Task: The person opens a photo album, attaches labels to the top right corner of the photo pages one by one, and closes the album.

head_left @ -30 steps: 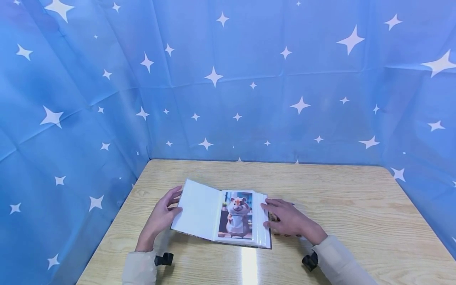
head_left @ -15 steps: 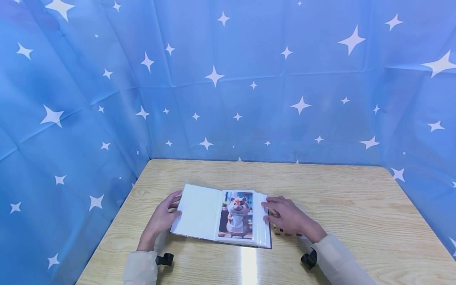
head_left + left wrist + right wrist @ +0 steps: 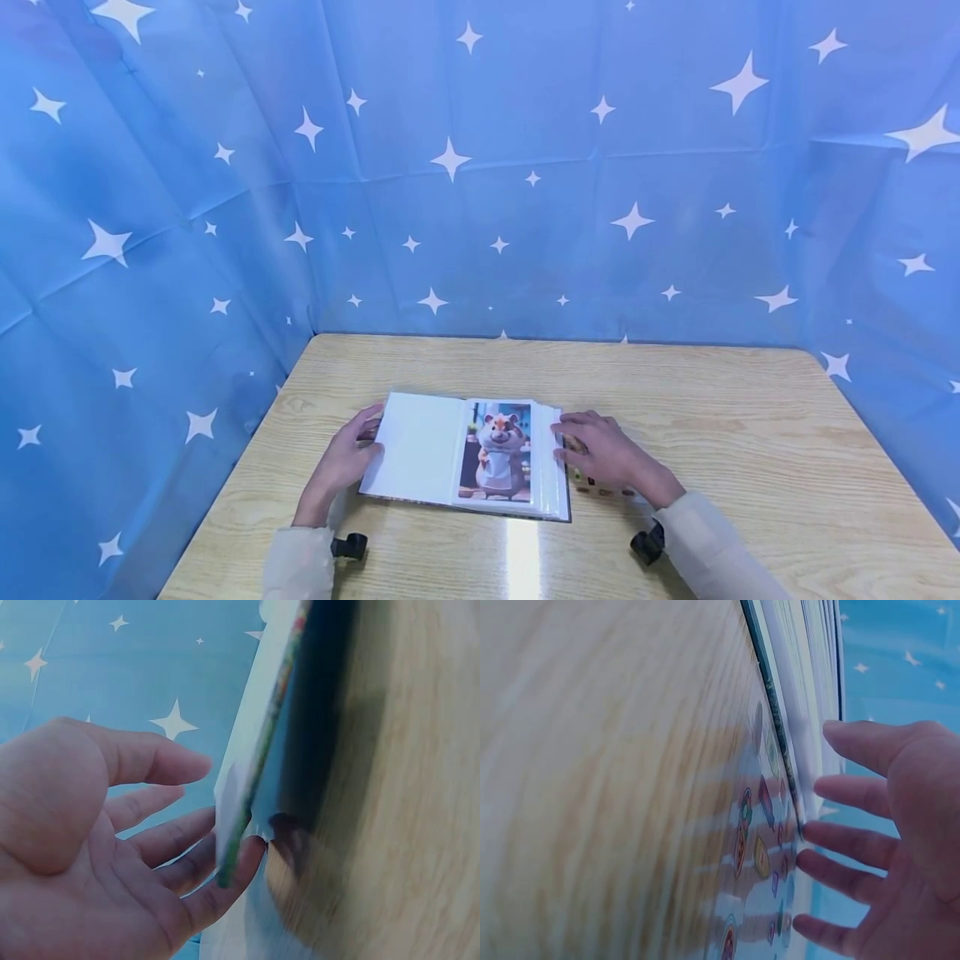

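Observation:
A photo album (image 3: 416, 450) lies open on the table. Its left side is the blank white inside of the cover; on the right, a sleeve holds a picture of a hamster in an apron (image 3: 495, 454). My left hand (image 3: 341, 462) is at the cover's left edge. In the left wrist view its fingers reach under the slightly raised cover (image 3: 259, 742), while the thumb stays apart from it. Fingers spread, my right hand (image 3: 607, 454) rests at the album's right edge. Beneath that hand lies a clear sticker sheet (image 3: 761, 855) with small colourful pictures, partly hidden in the head view.
The wooden table (image 3: 720, 433) extends around the album. A blue cloth with white stars (image 3: 525, 208) hangs behind it and on both sides. Black wrist-camera mounts (image 3: 349, 547) sit on both wrists, and glare marks the tabletop in front of the album.
The album's left cover has lowered toward the table, with my left hand following it down a little. My right hand has barely moved; more of the sticker sheet shows beneath it.

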The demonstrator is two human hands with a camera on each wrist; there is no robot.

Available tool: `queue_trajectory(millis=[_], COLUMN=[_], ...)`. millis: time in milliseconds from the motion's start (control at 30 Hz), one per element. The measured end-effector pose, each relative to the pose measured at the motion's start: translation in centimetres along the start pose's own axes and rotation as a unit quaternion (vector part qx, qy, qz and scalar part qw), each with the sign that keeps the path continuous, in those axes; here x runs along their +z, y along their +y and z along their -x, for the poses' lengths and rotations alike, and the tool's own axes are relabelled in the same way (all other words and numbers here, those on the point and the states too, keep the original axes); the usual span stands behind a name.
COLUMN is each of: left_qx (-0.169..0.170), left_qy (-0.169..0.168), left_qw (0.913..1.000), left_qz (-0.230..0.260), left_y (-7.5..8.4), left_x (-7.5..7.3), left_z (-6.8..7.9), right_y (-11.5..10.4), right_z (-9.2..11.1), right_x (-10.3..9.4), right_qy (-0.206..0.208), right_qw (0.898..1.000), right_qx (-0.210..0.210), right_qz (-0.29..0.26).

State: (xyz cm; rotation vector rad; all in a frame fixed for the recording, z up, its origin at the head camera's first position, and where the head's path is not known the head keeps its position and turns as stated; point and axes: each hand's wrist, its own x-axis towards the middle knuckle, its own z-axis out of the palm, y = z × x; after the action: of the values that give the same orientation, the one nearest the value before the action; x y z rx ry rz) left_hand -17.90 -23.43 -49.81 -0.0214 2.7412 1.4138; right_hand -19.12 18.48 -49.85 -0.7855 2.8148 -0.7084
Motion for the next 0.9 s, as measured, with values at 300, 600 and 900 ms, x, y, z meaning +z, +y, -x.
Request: queue_trajectory(millis=[300, 600, 900], left_qx=[-0.018, -0.032, -0.018], left_qy=[-0.005, -0.014, -0.015], left_qw=[0.9998, 0.9994, 0.9997], left_qz=[-0.003, 0.001, -0.005], left_y=[0.0, 0.0, -0.1], left_x=[0.2, 0.3, 0.3], left_z=[0.2, 0.3, 0.4], right_y=[0.3, 1.7, 2.7], right_z=[0.2, 0.7, 1.8], right_x=[-0.3, -0.8, -1.6], right_qy=[0.02, 0.042, 0.061], right_qw=[0.999, 0.997, 0.997], right_qx=[-0.028, -0.007, 0.016], right_qz=[-0.033, -0.061, -0.05])
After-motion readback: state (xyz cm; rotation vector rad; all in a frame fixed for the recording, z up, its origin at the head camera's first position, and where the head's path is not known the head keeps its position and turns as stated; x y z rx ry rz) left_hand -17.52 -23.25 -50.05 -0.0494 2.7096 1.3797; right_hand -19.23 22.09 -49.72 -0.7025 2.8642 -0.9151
